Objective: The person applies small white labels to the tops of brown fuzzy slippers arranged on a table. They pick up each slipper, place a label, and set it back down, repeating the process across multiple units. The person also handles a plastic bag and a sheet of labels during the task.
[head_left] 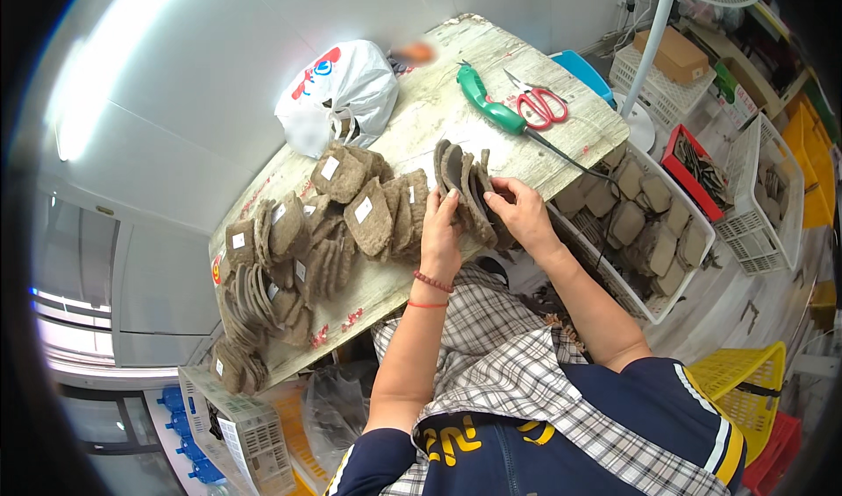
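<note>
A row of grey-brown felt pads (463,180) stands on edge at the front of the table, between my two hands. My left hand (441,228) is closed on the pads from the left, thumb along their near face. On the other side my right hand (524,220) grips the pads' right edges with its fingertips. Left of my hands, several bundles of similar pads (368,215) lie on the table, some with small white labels. Beyond my right hand are a green electric cutter (482,99) with a black cord and red-handled scissors (542,107).
The worn wooden table (491,44) meets a pale wall. A tied white plastic bag (351,88) stands at its back. Right of the table, a white crate (671,299) holds many loose pads. Close by are a red box (671,167), a fan pole (651,49) and a yellow basket (737,378).
</note>
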`<state>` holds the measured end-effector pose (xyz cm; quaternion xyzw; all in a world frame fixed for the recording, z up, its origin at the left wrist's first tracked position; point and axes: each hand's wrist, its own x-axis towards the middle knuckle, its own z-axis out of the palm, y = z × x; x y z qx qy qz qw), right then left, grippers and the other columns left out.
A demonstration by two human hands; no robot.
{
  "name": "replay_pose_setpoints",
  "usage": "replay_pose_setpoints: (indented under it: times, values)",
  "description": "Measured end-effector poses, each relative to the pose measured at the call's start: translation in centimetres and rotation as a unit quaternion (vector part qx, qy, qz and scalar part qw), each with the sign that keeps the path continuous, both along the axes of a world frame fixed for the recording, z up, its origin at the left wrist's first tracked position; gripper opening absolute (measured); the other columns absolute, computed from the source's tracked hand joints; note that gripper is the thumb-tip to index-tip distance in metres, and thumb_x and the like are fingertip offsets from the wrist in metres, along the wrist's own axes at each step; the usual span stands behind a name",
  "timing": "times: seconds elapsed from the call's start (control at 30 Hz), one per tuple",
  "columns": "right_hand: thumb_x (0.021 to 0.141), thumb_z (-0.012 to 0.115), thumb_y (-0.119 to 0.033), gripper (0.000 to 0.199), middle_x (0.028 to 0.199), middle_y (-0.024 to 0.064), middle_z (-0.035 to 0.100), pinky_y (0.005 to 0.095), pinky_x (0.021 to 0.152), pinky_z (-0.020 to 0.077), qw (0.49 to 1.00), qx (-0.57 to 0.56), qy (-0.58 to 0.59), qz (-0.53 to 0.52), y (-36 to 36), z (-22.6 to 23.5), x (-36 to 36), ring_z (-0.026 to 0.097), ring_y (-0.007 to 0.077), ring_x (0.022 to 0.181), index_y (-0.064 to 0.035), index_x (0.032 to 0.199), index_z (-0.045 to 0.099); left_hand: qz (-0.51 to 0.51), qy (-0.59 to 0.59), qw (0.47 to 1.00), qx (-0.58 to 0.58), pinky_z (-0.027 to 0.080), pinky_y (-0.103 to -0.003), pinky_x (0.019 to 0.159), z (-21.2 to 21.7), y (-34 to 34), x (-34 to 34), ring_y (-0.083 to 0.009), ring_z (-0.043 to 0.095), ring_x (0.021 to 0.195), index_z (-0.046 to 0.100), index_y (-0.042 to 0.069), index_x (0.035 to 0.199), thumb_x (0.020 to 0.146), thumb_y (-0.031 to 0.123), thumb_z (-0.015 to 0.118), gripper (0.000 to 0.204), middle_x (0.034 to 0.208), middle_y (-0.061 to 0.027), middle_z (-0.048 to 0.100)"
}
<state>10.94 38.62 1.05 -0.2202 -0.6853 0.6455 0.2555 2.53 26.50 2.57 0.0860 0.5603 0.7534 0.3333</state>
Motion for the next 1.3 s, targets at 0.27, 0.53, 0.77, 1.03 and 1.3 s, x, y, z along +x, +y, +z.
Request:
replay_pose_setpoints:
  times: [0.27, 0.53, 0.77, 1.03, 1.3]
  values:
    - [0.085, 0.067, -0.016, 0.033, 0.101, 0.0184, 0.069, 0.0331, 0.082, 0.0526, 1.000, 0.021, 0.013, -0.019, -0.2, -0.7, -0.3, 0.068, 0.0242, 0.091, 0.0066, 0.109, 0.064, -0.008, 0.017, 1.000, -0.005, 0.040, -0.034, 0.090, -1.3, -0.3, -0.3, -0.0131, 0.052, 0.110, 0.047, 0.013, 0.131, 0.097, 0.032, 0.055, 0.040, 0.123, -0.0017, 0.056]
    - [0.084, 0.070, -0.019, 0.037, 0.103, 0.0200, 0.068, 0.0346, 0.082, 0.0532, 0.998, 0.049, 0.005, -0.025, -0.5, -1.0, -0.7, 0.068, 0.0269, 0.092, 0.0065, 0.110, 0.063, 0.000, 0.003, 1.000, -0.020, 0.036, -0.036, 0.091, 0.0, -0.2, 0.1, -0.0139, 0.049, 0.111, 0.044, 0.012, 0.136, 0.093, 0.039, 0.062, 0.054, 0.127, -0.0021, 0.052]
    - [0.083, 0.070, -0.020, 0.037, 0.104, 0.0212, 0.067, 0.0355, 0.082, 0.0534, 0.997, 0.061, 0.008, -0.035, -0.7, -1.6, -0.9, 0.068, 0.0289, 0.092, 0.0065, 0.109, 0.063, 0.017, -0.007, 0.999, -0.032, 0.040, -0.034, 0.086, -0.3, -0.1, -0.1, -0.0134, 0.051, 0.107, 0.047, 0.013, 0.132, 0.092, 0.036, 0.064, 0.050, 0.122, -0.0016, 0.054]
    - [0.087, 0.062, -0.013, 0.031, 0.104, 0.0240, 0.066, 0.0403, 0.081, 0.0531, 0.993, 0.109, -0.005, -0.055, -0.8, -1.8, -1.0, 0.066, 0.0378, 0.093, 0.0051, 0.112, 0.061, 0.012, -0.023, 1.000, 0.012, 0.047, -0.037, 0.086, -0.4, -0.2, -0.2, -0.0144, 0.056, 0.106, 0.050, 0.012, 0.123, 0.094, 0.025, 0.058, 0.033, 0.117, -0.0026, 0.058]
    - [0.091, 0.052, -0.006, 0.024, 0.106, 0.0212, 0.064, 0.0400, 0.083, 0.0513, 0.973, 0.184, 0.083, -0.115, -1.2, -0.8, -0.8, 0.062, 0.0378, 0.101, -0.0015, 0.112, 0.061, 0.017, -0.023, 1.000, 0.007, 0.052, -0.033, 0.083, -0.8, -0.2, -0.4, -0.0137, 0.060, 0.101, 0.049, 0.010, 0.119, 0.096, 0.022, 0.055, 0.027, 0.111, -0.0028, 0.060]
